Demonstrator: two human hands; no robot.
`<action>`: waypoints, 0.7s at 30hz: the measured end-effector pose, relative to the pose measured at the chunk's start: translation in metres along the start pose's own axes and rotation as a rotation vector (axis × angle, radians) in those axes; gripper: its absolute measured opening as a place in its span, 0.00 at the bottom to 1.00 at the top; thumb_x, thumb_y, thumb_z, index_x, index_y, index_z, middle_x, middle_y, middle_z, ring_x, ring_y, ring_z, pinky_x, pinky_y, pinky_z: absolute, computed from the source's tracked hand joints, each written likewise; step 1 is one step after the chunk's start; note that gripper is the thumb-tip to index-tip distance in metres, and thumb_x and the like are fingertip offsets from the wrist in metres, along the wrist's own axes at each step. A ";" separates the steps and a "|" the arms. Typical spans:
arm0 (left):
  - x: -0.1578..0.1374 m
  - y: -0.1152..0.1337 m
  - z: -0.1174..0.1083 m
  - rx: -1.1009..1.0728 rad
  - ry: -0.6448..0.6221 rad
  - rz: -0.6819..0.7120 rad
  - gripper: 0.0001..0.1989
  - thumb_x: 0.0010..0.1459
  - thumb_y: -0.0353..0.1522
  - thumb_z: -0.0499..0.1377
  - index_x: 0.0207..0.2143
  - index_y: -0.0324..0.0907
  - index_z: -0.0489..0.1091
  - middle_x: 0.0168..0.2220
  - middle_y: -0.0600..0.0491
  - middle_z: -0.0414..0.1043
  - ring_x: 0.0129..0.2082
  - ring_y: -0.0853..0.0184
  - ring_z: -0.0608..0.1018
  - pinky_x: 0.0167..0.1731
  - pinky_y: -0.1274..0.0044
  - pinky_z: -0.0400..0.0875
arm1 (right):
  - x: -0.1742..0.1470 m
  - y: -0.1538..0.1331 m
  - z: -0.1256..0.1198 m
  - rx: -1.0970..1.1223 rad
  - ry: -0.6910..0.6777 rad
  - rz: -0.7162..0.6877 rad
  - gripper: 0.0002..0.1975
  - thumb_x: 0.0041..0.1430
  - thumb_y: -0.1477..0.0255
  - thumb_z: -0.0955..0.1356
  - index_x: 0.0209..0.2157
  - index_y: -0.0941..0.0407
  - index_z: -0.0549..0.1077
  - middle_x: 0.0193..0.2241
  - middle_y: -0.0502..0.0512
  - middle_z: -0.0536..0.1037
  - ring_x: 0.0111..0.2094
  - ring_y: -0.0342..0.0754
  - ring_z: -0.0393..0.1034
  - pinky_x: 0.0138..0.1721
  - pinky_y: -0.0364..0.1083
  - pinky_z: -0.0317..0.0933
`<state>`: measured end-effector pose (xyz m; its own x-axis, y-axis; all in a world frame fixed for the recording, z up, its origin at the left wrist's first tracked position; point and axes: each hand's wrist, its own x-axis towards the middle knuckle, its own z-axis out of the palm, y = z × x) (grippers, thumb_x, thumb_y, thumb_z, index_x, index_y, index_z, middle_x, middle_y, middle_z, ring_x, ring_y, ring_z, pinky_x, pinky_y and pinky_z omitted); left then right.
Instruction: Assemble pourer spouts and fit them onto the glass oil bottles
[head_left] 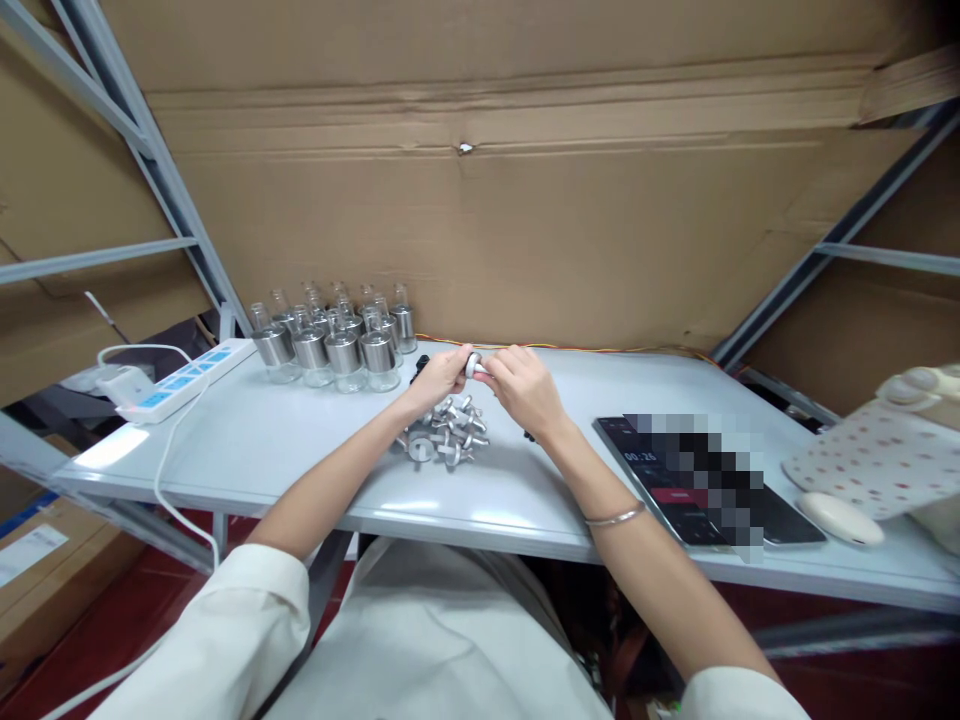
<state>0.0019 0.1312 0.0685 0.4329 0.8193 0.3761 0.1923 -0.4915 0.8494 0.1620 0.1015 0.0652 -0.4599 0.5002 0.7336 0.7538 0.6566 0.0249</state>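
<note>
over the table, near piled silvery fittings, both hands are clamped on a pale knob.

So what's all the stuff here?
Table: one, grey, middle
Bottles: about twelve, clear and silver, back left
Small parts: many, silver, heaped centrally
Held part: one, grey, centre
Black bits: few, black, centre
Tablet: one, dark, right
Oval object: one, cream, right
Spotted item: one, white, right
Power strip: one, white, left
Cable: one, white, left
Wires: few, yellowish, back edge
Cardboard: several, brown, behind
Frame: one, grey, both sides
Box: one, brown, lower left
Floor: one, red, below
Bracelet: one, silvery, right forearm
Sleeves: two, cream, bottom
Left hand: one, bare, gripping held part
Right hand: one, bare, gripping held part
</note>
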 end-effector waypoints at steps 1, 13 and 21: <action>-0.001 0.000 0.001 0.014 0.005 0.013 0.27 0.59 0.56 0.36 0.22 0.44 0.49 0.16 0.63 0.43 0.15 0.76 0.51 0.16 0.80 0.49 | 0.000 0.000 -0.001 0.050 0.001 0.039 0.21 0.68 0.60 0.53 0.30 0.55 0.69 0.28 0.58 0.73 0.32 0.51 0.62 0.36 0.47 0.50; -0.007 -0.004 -0.001 0.439 0.075 0.269 0.18 0.62 0.45 0.47 0.25 0.43 0.56 0.25 0.53 0.60 0.29 0.65 0.65 0.37 0.71 0.60 | 0.005 0.004 -0.008 1.237 -0.396 0.746 0.21 0.55 0.51 0.62 0.21 0.53 0.62 0.09 0.39 0.47 0.13 0.39 0.40 0.23 0.45 0.55; -0.005 -0.008 -0.014 0.871 0.079 0.416 0.25 0.67 0.40 0.32 0.31 0.41 0.62 0.30 0.49 0.68 0.31 0.64 0.69 0.40 0.70 0.58 | 0.004 -0.012 -0.010 1.211 -0.405 0.677 0.22 0.59 0.50 0.58 0.22 0.53 0.57 0.11 0.37 0.45 0.14 0.38 0.39 0.25 0.44 0.57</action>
<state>-0.0139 0.1349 0.0648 0.5597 0.5324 0.6350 0.6364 -0.7670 0.0822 0.1560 0.0900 0.0746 -0.4363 0.8908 0.1272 0.1177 0.1966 -0.9734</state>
